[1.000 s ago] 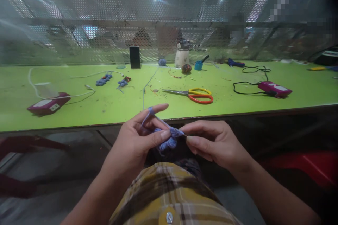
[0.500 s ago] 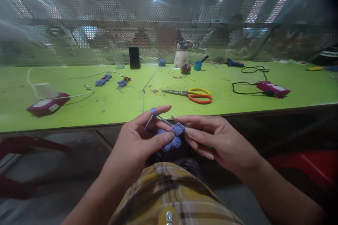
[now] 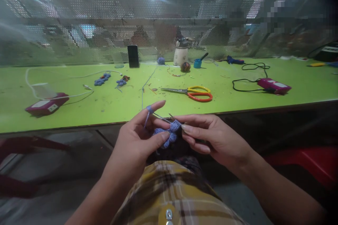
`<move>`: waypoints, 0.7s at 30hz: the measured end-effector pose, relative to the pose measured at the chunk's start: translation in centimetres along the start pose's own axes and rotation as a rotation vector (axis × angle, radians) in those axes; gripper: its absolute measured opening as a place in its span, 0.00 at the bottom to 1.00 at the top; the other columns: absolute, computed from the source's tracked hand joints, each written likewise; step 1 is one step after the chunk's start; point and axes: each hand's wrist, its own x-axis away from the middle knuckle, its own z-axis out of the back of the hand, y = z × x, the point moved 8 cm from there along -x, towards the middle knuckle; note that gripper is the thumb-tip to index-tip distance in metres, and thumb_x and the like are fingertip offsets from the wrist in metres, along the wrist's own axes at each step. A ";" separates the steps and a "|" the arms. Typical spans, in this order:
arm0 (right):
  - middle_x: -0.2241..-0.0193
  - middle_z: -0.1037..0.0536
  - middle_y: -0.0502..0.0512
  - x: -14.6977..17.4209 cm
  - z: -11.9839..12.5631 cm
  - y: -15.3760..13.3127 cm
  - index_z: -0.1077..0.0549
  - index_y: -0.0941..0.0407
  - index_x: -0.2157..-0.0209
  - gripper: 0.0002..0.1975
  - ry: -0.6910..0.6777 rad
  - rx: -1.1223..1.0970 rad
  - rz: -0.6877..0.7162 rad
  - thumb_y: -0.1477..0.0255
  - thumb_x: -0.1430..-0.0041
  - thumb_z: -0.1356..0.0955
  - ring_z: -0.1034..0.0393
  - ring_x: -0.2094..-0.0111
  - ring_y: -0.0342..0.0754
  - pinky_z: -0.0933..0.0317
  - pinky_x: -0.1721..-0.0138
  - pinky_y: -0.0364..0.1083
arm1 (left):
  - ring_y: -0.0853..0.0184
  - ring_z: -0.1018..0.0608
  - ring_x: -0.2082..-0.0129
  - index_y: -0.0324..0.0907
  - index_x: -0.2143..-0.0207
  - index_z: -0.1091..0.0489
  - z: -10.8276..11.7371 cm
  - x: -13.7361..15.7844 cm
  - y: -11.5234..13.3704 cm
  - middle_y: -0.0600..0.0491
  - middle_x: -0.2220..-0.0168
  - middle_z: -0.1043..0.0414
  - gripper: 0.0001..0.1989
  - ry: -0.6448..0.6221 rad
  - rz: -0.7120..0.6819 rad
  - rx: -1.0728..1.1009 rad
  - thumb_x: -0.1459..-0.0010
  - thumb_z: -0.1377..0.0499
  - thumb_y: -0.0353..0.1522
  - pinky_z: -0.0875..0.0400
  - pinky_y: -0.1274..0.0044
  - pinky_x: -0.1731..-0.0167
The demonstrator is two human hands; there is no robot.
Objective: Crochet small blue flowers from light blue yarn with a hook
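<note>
My left hand (image 3: 142,133) pinches a blue-purple crochet piece (image 3: 173,137) with puffy petals between thumb and fingers. Blue yarn (image 3: 149,109) wraps round its raised index finger and stretches across to the piece. A thin crochet hook (image 3: 171,115) is in my right hand (image 3: 208,132), its fingers closed on it; several yarn loops sit on the hook and its tip pokes out above them. The handle is mostly hidden by the fingers. From the left index finger the yarn runs over the table edge back to a blue yarn ball (image 3: 161,60).
On the green table (image 3: 118,107) lie scissors (image 3: 187,92), two small crocheted pieces (image 3: 102,79), a dark multicoloured yarn ball (image 3: 185,66) and two purple power boxes (image 3: 274,86). A phone (image 3: 133,56), a bottle (image 3: 181,52) and a blue cup (image 3: 197,63) stand by the perforated screen.
Both hands and the crochet piece have shifted slightly left and up in view. The hook keeps its loops, and the yarn still wraps the left index finger.
</note>
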 end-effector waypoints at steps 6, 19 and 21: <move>0.82 0.32 0.46 -0.2 -0.1 0.3 0.19 0.57 0.55 0.15 -0.040 -0.014 0.010 0.74 0.45 0.27 0.48 0.84 0.33 0.60 0.85 0.35 | 0.72 0.24 0.71 0.43 0.39 0.36 -0.2 -0.1 -0.4 0.56 0.72 0.24 0.41 -0.014 0.065 0.060 0.57 0.30 0.21 0.29 0.84 0.70; 0.82 0.31 0.47 -0.5 -0.2 -0.3 0.19 0.60 0.58 0.14 -0.082 0.052 0.012 0.72 0.48 0.26 0.46 0.83 0.35 0.60 0.85 0.36 | 0.72 0.24 0.74 0.40 0.40 0.35 0.1 -0.2 -1.0 0.56 0.73 0.24 0.42 -0.017 0.097 0.071 0.59 0.29 0.20 0.28 0.83 0.71; 0.82 0.31 0.47 -0.6 -0.1 -0.5 0.19 0.60 0.57 0.15 -0.088 0.072 0.012 0.72 0.48 0.26 0.46 0.83 0.35 0.59 0.85 0.36 | 0.71 0.23 0.73 0.40 0.41 0.34 0.2 -0.3 -1.1 0.56 0.74 0.24 0.41 -0.021 0.089 0.051 0.60 0.29 0.21 0.28 0.83 0.71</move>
